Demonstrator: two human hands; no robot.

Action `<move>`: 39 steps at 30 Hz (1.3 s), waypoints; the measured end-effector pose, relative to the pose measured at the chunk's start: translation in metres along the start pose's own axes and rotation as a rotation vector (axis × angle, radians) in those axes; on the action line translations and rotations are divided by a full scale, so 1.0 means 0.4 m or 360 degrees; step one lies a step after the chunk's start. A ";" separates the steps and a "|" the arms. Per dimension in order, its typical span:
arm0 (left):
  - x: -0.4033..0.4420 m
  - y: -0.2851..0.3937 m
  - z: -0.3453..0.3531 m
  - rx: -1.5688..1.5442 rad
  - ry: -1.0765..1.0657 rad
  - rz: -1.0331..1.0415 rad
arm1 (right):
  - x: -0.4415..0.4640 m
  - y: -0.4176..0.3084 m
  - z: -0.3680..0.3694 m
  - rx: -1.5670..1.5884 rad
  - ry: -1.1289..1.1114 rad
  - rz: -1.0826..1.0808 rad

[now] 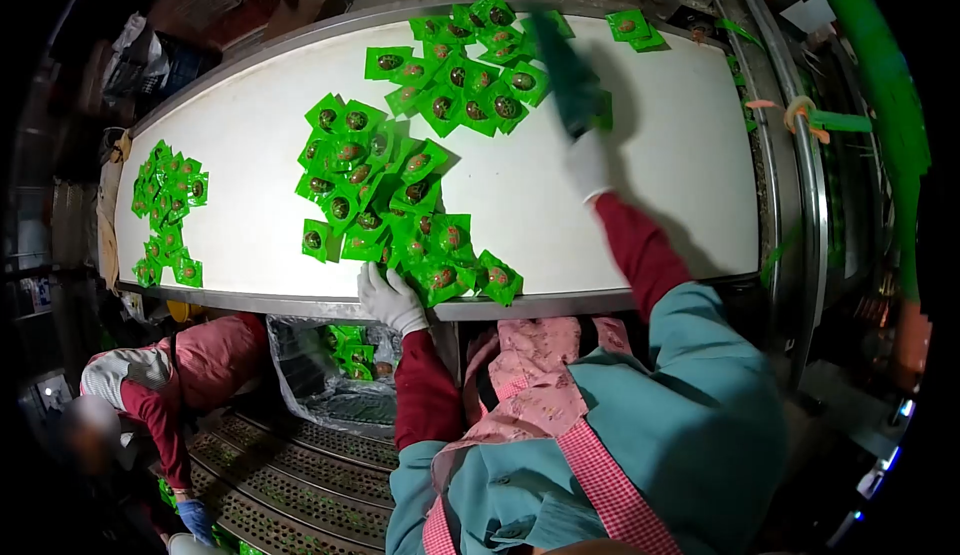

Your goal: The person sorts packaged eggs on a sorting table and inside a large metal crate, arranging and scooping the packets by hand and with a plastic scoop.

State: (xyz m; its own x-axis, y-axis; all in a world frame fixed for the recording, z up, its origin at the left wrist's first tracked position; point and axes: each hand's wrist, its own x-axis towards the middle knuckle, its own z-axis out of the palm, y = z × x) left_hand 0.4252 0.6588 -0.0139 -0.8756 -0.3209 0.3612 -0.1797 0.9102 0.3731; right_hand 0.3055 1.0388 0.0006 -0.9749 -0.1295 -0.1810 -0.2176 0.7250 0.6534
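Note:
My right hand, in a white glove, reaches over the white table, closed round the end of a dark green flat tool. Motion smears the tool, so its kind is unclear. It lies along the right side of a far cluster of green packets with dark and brownish round prints. My left hand, also white-gloved, rests at the near table edge with its fingers stretched out. It touches or nearly touches the bottom of the middle heap of green packets. Whether anything lies under its fingers is hidden.
Another cluster of packets lies at the table's left end, and two packets at the far right. Below the near edge stands a plastic-lined container holding packets. A co-worker bends down at left. Metal rails run along the right.

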 end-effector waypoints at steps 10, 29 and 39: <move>0.008 0.012 -0.015 0.0138 -0.0070 0.0033 | 0.099 0.291 0.370 0.0395 -0.0441 0.0409; 0.004 -0.001 -0.017 0.0163 -0.0095 0.0017 | 0.070 0.276 0.232 0.2381 0.0242 0.0757; 0.011 0.041 -0.040 0.0131 -0.0135 -0.0067 | 0.553 0.266 0.008 0.2743 -0.0683 0.0138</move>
State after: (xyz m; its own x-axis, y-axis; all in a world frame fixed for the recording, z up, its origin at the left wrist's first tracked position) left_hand 0.4258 0.6680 0.0075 -0.9006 -0.3393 0.2718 -0.2503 0.9158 0.3140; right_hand 0.0668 1.0893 0.0278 -0.8390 -0.0918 -0.5363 0.3945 0.5761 -0.7158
